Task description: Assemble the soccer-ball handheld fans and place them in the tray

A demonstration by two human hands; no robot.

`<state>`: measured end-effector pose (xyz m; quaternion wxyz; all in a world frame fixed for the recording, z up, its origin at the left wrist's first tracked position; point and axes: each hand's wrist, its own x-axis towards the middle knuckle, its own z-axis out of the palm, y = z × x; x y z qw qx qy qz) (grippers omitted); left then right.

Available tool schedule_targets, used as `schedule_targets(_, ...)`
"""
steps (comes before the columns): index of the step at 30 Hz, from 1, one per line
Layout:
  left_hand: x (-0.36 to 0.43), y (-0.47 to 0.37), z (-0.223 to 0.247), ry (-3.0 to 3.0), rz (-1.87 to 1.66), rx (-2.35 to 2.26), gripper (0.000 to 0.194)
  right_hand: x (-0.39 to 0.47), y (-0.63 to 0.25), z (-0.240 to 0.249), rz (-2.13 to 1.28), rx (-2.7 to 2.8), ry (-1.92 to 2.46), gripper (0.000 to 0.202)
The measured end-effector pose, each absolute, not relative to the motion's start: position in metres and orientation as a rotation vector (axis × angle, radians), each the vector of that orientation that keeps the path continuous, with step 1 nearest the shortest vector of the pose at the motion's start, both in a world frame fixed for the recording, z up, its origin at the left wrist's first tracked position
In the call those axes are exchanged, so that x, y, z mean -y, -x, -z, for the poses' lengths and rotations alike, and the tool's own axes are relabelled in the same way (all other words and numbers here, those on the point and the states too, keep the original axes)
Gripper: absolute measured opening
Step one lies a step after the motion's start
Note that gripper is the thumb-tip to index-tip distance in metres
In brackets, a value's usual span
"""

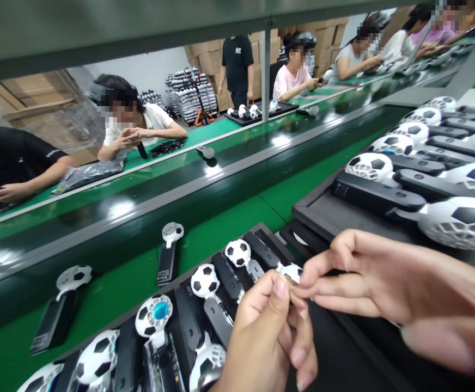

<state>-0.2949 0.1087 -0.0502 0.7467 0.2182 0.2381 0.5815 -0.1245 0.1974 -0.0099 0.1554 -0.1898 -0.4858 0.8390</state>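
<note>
My left hand [268, 332] is raised over the near tray [267, 231], thumb and forefinger pinched together. Whatever the pinch may contain is too small or hidden to make out. From the right comes my right hand [384, 283], palm turned inward, fingers stretched out and thumb apart; its fingertips meet the left fingertips. Beneath and left of the hands, handheld fans with football-patterned heads and dark handles lie in rows in the tray. One fan [154, 316] has a blue disc in its head and a handle with its inside exposed.
A second tray [303, 209] of similar fans stands at the right. Two fans [60, 305] [170, 250] lie on the green surface beyond the near tray. A conveyor [237, 163] runs across, with co-workers [139, 122] along its far side. A metal post [266, 76] and overhead beam [139, 32] frame the view.
</note>
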Motion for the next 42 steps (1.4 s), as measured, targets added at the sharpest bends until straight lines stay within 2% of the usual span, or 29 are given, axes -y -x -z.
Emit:
schedule_targets(6, -0.109, 0.294, 0.050, -0.560, -1.340, -0.584, 0.031, -0.201, 0.117, 0.010, -2.550, 1.122, 0.369, 0.033)
schedule_targets(15, -0.107, 0.291, 0.054, -0.593, -1.369, -0.726, 0.034, -0.196, 0.121, 0.009, -2.639, 1.016, 0.308, 0.027)
schedule_targets(26, -0.109, 0.290, 0.056, -0.644, -1.418, -0.892, 0.036, -0.199, 0.125, 0.011, -2.637, 1.044, 0.318, 0.030)
schedule_targets(42, -0.108, 0.291, 0.045, -0.456, -1.355, -0.832, 0.031, -0.188, 0.132, 0.005, -2.467, 1.242, 0.372, 0.033)
